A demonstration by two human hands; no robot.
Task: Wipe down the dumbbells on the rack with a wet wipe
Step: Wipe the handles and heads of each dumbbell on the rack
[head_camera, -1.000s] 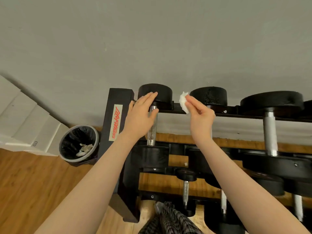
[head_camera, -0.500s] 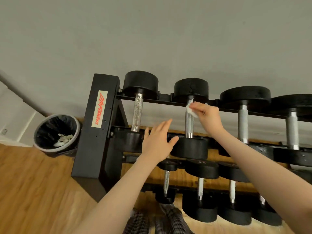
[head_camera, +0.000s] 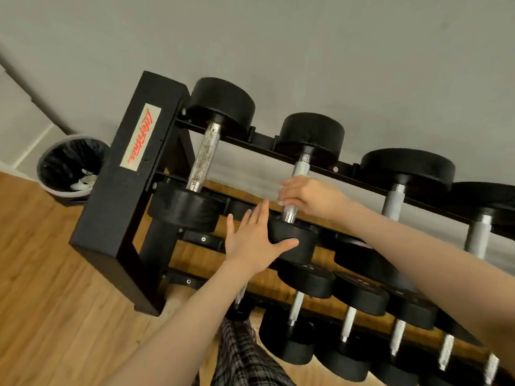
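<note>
Right hand (head_camera: 312, 197): my fingers are curled around the knurled steel handle (head_camera: 300, 168) of the second dumbbell on the top rail; any wipe under them is hidden.
Left hand (head_camera: 255, 240): fingers straight and spread, palm against the near head (head_camera: 302, 242) of that dumbbell, just below my right fingers.
Rack (head_camera: 122, 196): black frame left of my fingers, red-lettered label on it.
Bin (head_camera: 69, 165): beyond the rack's left end.
</note>
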